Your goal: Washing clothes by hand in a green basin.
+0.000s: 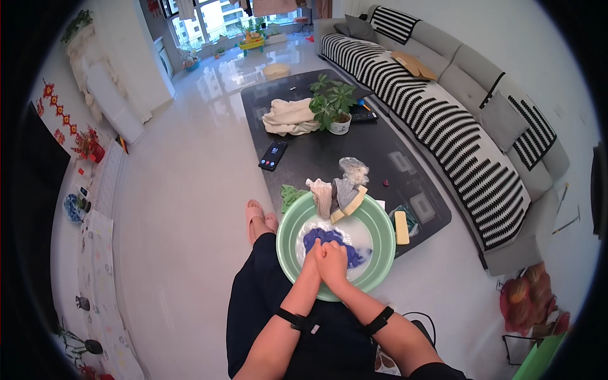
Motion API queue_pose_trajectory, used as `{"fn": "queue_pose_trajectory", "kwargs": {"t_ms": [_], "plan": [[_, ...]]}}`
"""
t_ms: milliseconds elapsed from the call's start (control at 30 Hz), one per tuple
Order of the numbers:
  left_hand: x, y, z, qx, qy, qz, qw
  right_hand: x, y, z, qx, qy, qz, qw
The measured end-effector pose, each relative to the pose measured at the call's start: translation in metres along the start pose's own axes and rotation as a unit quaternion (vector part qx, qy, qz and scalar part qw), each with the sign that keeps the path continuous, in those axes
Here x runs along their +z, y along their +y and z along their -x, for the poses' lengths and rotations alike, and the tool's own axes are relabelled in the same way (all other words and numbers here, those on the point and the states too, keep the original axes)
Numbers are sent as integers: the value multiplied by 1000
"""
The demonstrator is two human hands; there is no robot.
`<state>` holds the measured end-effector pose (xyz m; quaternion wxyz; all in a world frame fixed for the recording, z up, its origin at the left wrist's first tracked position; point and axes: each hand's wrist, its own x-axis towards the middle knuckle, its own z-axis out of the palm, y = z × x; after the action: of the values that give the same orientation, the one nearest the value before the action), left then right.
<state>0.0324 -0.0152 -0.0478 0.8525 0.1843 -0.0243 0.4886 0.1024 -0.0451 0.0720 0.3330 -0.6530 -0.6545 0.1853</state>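
A light green plastic basin sits in front of me with whitish, sudsy water in it. My left hand and my right hand are pressed together over the basin, fingers curled in on a wet purple-blue cloth. Part of the cloth spreads on the water beyond my knuckles; what lies between my palms is hidden. Over the far rim hang a beige sock-like cloth and a grey one. A pale yellow strip slants across the rim beside them.
A dark coffee table holds a phone, cream cloth, potted plant, plastic bag and green cloth. A pale yellow bar lies right of the basin. A grey sofa runs along the right.
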Motion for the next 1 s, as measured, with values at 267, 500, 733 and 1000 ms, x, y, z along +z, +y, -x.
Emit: {"fn": "queue_pose_trajectory", "kwargs": {"t_ms": [267,500,733,1000], "plan": [[59,10,-24,83,455,-19,886,-4,66,-27,355,-261,-261,859],[52,-5,-30,99,430,-119,890,1,70,-26,265,-98,-315,906],[-56,3,14,90,456,-305,831,-9,-20,14,-53,-63,-112,990],[72,-21,-29,2,435,-158,886,-6,66,-26,140,61,8,988]]}}
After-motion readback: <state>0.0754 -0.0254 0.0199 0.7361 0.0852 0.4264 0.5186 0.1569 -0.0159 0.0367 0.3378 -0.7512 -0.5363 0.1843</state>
